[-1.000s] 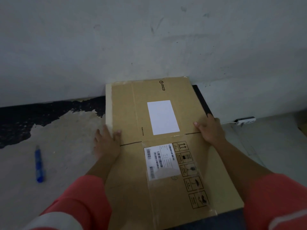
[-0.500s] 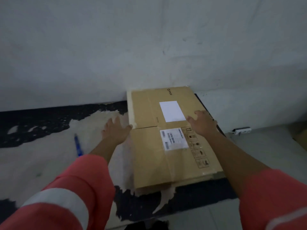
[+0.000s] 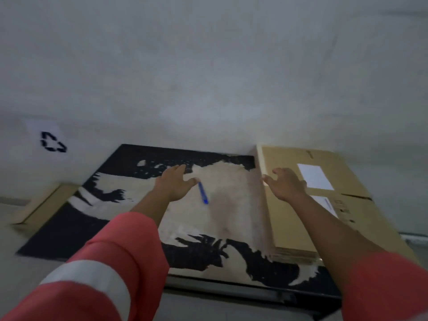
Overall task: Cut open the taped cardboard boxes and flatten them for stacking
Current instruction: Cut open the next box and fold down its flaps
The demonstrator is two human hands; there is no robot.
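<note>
A flattened brown cardboard box with white labels lies on top of a low stack at the right end of the worn black mat. My right hand hovers over the box's left edge, fingers spread and holding nothing. My left hand hangs above the mat's bare middle, fingers relaxed, empty. A blue cutter lies on the mat just right of my left hand, between the two hands.
Another flat piece of cardboard leans at the mat's left end against the wall. A paper sign with a recycling symbol is stuck on the grey wall. A white power strip lies on the floor at far right.
Both hands have come off the flattened box and moved left. The view has swung left, so the box now sits at the right and the blue cutter lies between my hands.
</note>
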